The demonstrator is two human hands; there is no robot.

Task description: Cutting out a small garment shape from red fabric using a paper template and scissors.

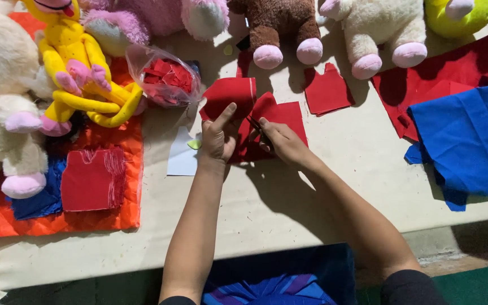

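Right now my left hand (217,138) is pinching the edge of a folded piece of red felt-like cloth (275,116), thumb stretched up along it, while my right hand (280,141) is closed around a small dark tool (253,124) that looks like scissors, though most of it is hidden under my fingers. That red cloth lies on the pale table covering (289,209), and I will place everything else from it. Touching its upper left edge is a rolled red cloth piece (230,93); just beyond that roll sits a clear plastic bag of red scraps (165,76). A cut red shape (326,90) lies near its right side, and a heap of blue fabric (470,141) rests well off to the right. Far to its left, a stack of red cut pieces (92,179) sits on an orange quilted mat (63,217), with a yellow long-limbed plush toy (77,68) above that stack. A brown plush (275,25) and a cream plush (382,31) stand beyond it at the table's far edge.

My worry is that the blades sit very close to my left thumb; if the cloth shifts under my light pinch, I could nick myself or cut a crooked line. The loose fold could also slip and spoil the shape.
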